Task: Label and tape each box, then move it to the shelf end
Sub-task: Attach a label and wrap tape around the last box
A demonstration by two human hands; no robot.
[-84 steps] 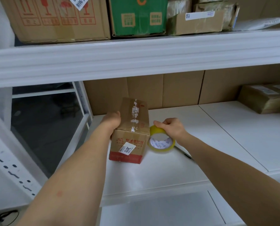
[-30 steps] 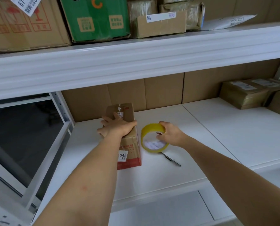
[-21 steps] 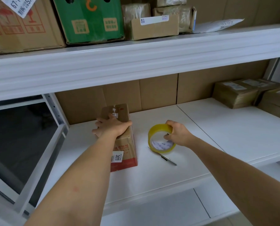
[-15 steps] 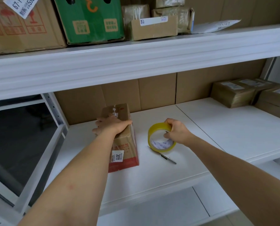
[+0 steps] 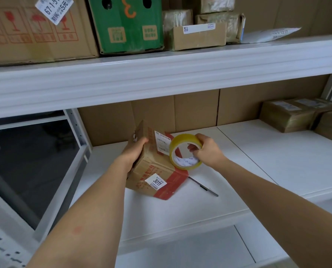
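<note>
Gripping tilted box, tape roll

Place: a parcel storeroom or stockroom.
Evidence: white metal shelving; stacked cardboard cartons; taped parcels bearing shipping labels; cardboard-lined back wall.

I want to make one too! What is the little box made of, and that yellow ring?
The little box, gripped by the left hand, looks like brown cardboard: matte, creased edges, printed red bands, paper stickers. The yellow ring in the right hand seems to be a roll of clear yellowish plastic tape, glossy and see-through, probably round a cardboard core.
</note>
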